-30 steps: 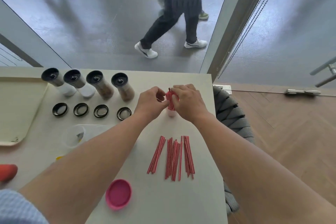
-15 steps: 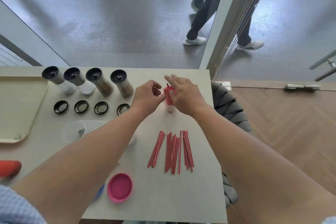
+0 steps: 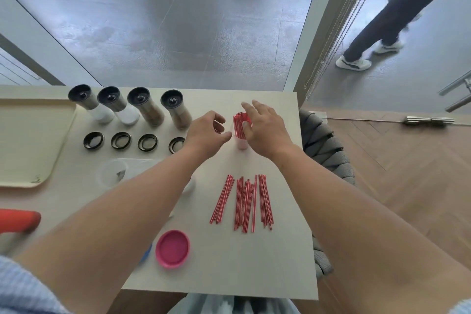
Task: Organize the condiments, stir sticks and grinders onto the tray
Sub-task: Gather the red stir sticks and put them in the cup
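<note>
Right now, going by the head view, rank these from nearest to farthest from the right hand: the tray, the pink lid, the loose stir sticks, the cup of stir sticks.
1. The cup of stir sticks, just left of the right hand, at its thumb.
2. The loose stir sticks, lying flat, closer to the person.
3. The pink lid, closer still and further left.
4. The tray, at the far left.

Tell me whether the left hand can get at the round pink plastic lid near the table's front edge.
Probably yes. The left hand seems to hold nothing, and the round pink plastic lid lies uncovered beside that forearm; drawing back should reach it.
</note>
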Demonstrator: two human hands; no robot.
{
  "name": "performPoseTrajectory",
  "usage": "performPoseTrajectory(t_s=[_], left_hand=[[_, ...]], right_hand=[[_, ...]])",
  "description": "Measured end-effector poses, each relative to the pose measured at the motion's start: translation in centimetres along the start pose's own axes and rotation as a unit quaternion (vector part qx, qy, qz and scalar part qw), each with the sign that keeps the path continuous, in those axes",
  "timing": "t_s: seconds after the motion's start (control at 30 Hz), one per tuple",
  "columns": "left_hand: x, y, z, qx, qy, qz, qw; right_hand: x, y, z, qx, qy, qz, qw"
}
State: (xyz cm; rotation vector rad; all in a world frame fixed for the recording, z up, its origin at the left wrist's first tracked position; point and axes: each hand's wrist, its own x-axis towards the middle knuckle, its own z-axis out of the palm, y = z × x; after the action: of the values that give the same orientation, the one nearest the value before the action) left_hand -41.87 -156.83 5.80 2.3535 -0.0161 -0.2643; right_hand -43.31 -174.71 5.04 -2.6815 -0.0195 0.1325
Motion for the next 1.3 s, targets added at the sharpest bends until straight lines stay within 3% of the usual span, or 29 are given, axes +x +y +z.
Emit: performPoseTrajectory(t_s=[0.57, 0.9, 1.07, 1.3], left_hand=[[-7.9, -2.8, 2.7, 0.098, -0.03, -0.038, 0.994], [-10.5, -3.7, 6.6, 0.247, -0.125, -0.112, 0.954], [-10.9, -4.4, 7.9, 0.254, -0.13, -0.149, 0.947], [-11.3, -4.4, 9.0, 0.24, -0.117, -0.152, 0.952]], right_hand=[[-9.3, 2.3, 2.5, 0.057, 0.082, 0.083, 0.992], [-14.0, 3.2, 6.6, 0.039, 0.005, 0.194, 0.98], [-15.7, 3.1, 8.8, 0.057, -0.062, 0.257, 0.963], [-15.8, 1.7, 10.2, 0.068, -0.058, 0.276, 0.957]])
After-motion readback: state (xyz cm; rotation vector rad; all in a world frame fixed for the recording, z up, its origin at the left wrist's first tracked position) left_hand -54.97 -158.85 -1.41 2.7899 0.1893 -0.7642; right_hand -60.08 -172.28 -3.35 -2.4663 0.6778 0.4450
